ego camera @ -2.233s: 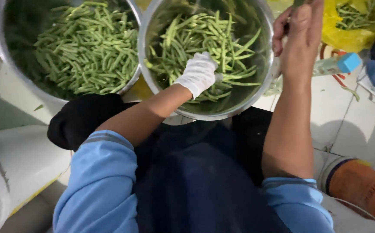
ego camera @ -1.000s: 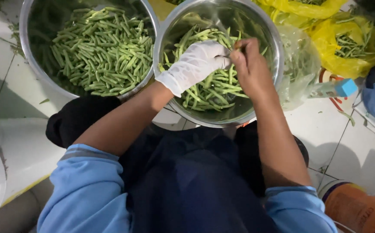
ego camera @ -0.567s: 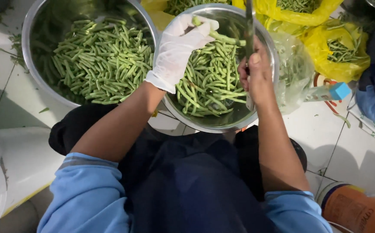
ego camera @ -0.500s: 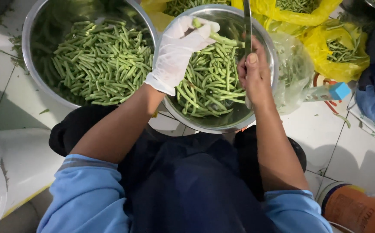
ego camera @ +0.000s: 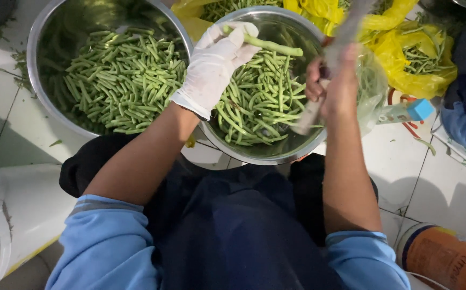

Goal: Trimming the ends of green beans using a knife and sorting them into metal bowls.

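Head view, looking down onto the lap and the tiled floor.

Left hand point(ego camera: 217, 67), in a white glove, is closed on one green bean point(ego camera: 268, 45) and holds it level above the far rim of the near steel bowl point(ego camera: 297, 153). The bean's free end points toward the right hand.

Right hand point(ego camera: 335, 86), bare, is wrapped around the handle of a knife point(ego camera: 332, 59). The blade is motion-blurred, so its edge and exact angle are hard to read; it seems to run up and away from the bean tip.

The near bowl rests against the person's knees and holds cut beans piled toward its left and middle. A second, larger steel bowl point(ego camera: 42, 96) sits on the floor toward the left edge, fuller, with beans heaped across it. Yellow plastic bags point(ego camera: 415, 64) of beans lie by the far right corner.

Judgement on technique: keep the bean over the bowl so trimmings drop inside, pinch well back from the tip, and cut away from the gloved fingers point(ego camera: 233, 37) with a short stroke
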